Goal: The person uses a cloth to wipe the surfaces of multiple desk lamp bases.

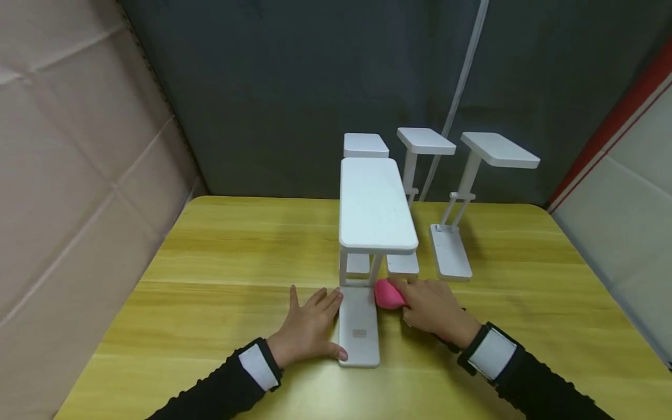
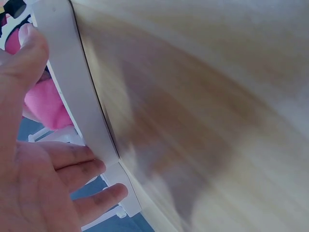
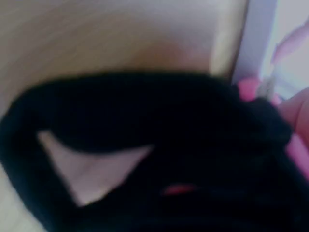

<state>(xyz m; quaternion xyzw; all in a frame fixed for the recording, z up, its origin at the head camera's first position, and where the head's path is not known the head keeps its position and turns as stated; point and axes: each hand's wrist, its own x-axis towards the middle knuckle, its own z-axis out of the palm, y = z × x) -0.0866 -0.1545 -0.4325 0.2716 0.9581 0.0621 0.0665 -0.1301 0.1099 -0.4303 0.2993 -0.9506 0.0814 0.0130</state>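
A white phone stand [image 1: 360, 324] stands in front of me, its flat base toward me and its broad top plate [image 1: 375, 204] raised behind. My left hand [image 1: 310, 326] spreads its fingers along the left edge of the base, with the thumb at the near corner; the left wrist view shows the fingers straight against the side. In my right hand [image 1: 433, 306] a pink cloth [image 1: 388, 294] is gripped and bunched against the base's right edge. Dark, blurred material fills much of the right wrist view, where only a little pink cloth [image 3: 248, 89] shows.
Behind the near stand are three more white stands, among them the middle one [image 1: 425, 142] and the right one [image 1: 454, 251]. They stand on the yellow wood-grain table [image 1: 236, 245]. A dark curtain [image 1: 289, 99] hangs behind, with pale walls at both sides.
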